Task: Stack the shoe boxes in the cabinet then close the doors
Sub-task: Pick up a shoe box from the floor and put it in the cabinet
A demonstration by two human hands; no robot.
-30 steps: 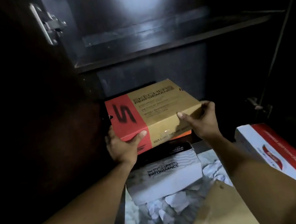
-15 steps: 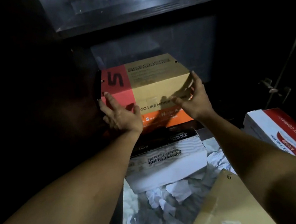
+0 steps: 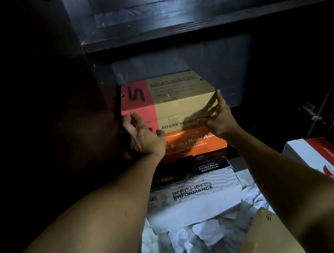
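Note:
A tan and red shoe box rests on an orange shoe box on the lower level of the dark cabinet. My left hand is at the red front left corner, fingers spread and touching the box face. My right hand is at the front right corner, fingertips against the edge, fingers apart. Neither hand grips the box. In front of the cabinet, on the floor, lies a white and black shoe box.
A white and red box lies at the right on the floor. A brown cardboard piece lies at the bottom right. Crumpled white paper covers the floor. A cabinet door hinge shows at the right; a dark shelf runs above.
One second ago both hands held the tan and red box in the air. It now sits on the orange box, and both hands have let go, fingers spread at its front corners.

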